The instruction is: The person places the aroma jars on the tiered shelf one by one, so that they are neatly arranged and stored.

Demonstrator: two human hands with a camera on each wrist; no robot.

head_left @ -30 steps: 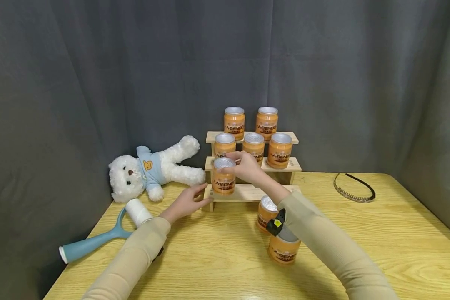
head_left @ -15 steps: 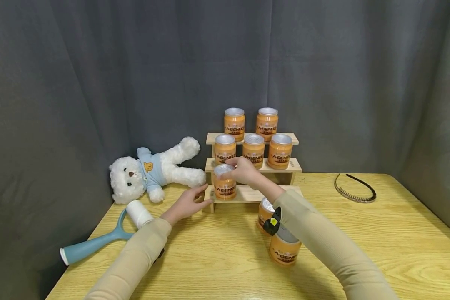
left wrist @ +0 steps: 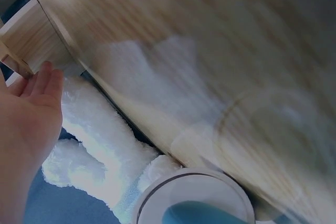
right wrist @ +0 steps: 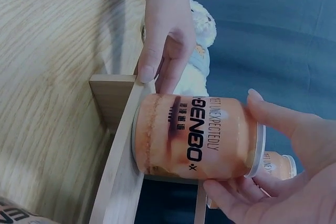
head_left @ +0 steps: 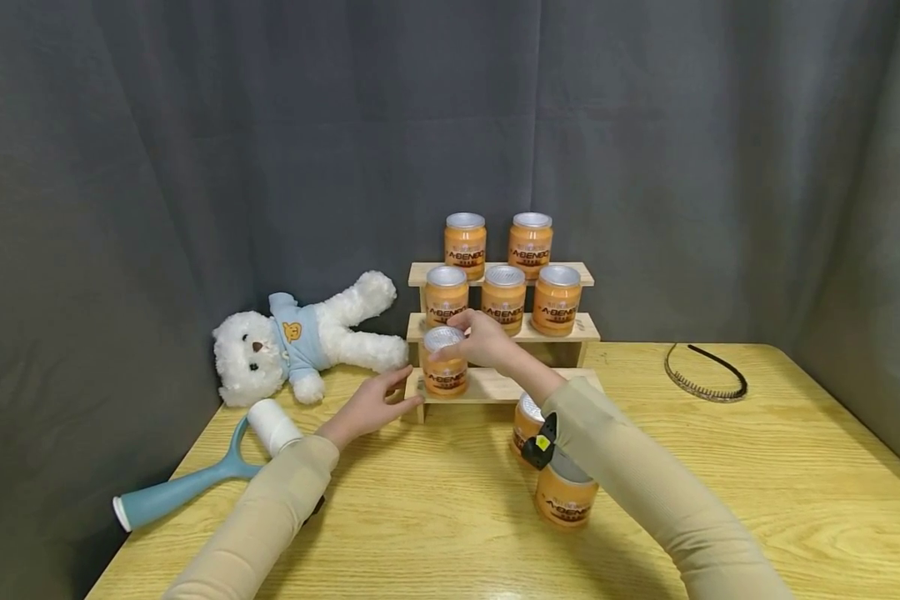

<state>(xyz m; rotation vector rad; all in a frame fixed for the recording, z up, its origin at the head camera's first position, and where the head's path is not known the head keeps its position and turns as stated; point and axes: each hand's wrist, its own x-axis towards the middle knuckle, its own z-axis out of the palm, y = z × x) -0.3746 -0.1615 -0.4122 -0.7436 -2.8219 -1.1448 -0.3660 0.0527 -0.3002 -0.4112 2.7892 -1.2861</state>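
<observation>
An orange jar with a silver lid (head_left: 444, 362) (right wrist: 197, 137) stands on the left end of the lowest step of a three-step wooden rack (head_left: 495, 385). My right hand (head_left: 478, 340) (right wrist: 273, 182) grips the jar at its lid end. My left hand (head_left: 371, 408) (left wrist: 23, 108) lies with straight fingers against the rack's left front corner (right wrist: 111, 98). Three jars (head_left: 504, 296) line the middle step and two (head_left: 498, 242) stand on the top step. Two more jars (head_left: 528, 423) (head_left: 566, 493) stand on the table under my right forearm.
A white teddy bear in a blue shirt (head_left: 300, 342) lies left of the rack. A blue-handled lint roller (head_left: 202, 467) rests at the table's left edge. A dark toothed headband (head_left: 708, 375) lies at the right rear. A grey curtain hangs behind.
My right hand has lowered the jar from just above the lowest step down onto it. The left hand has stayed at the rack's corner.
</observation>
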